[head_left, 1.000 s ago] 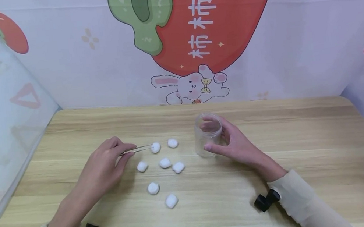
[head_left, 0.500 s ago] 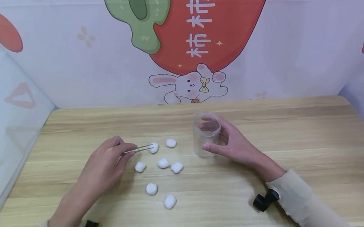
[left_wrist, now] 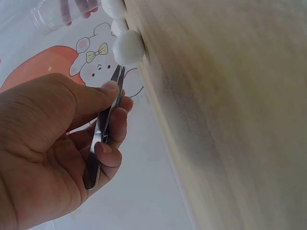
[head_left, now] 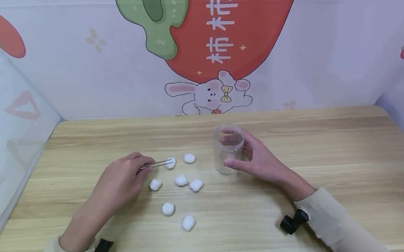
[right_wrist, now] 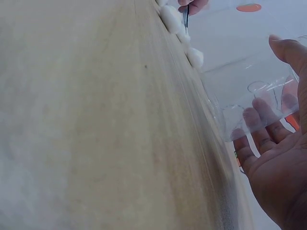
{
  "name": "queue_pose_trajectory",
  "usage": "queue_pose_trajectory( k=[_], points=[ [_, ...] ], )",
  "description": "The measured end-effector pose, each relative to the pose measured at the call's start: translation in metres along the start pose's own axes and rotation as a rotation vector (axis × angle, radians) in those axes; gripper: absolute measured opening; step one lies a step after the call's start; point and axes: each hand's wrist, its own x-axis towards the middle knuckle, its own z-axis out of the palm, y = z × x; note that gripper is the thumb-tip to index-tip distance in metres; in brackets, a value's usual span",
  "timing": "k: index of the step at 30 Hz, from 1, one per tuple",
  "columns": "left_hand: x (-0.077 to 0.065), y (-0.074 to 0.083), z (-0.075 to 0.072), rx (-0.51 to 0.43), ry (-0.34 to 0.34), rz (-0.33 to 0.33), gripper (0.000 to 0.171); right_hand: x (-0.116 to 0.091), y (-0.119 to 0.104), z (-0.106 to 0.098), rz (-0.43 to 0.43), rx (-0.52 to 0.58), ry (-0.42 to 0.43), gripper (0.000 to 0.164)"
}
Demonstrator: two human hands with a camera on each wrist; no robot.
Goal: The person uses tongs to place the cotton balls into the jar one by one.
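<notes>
Between thumb and fingers, my left hand [head_left: 121, 181] pinches metal tweezers [left_wrist: 100, 127]. The tweezers' tips reach over one white cotton ball [head_left: 171, 167] on the table, one prong lying across it in the head view. My right hand [head_left: 265, 162] is curved around a clear, open-topped jar [head_left: 223, 158] that stands upright, thumb at the front and fingers behind. Through the jar's wall in the right wrist view, the fingers [right_wrist: 266, 115] show along its far side. Nothing is visible inside the jar.
Several more cotton balls lie loose between the hands: one [head_left: 189, 158] at the back, a pair [head_left: 181, 180] mid-table, another [head_left: 188, 223] nearest the front. The wooden table [head_left: 338, 161] meets a printed cloth backdrop [head_left: 310, 61] behind, with cloth at both sides.
My left hand has shifted slightly right and forward, carrying the tweezers' tips farther over the cotton ball. The right hand keeps its hold on the jar.
</notes>
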Motion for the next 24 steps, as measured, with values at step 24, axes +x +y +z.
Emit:
queue_pose_trajectory(
  k=[24],
  points=[
    [-0.0005, -0.0040, 0.0013, -0.018, -0.034, -0.010, 0.010, -0.0024, -0.0027, 0.0015, 0.011, 0.024, 0.002, 0.074]
  ],
)
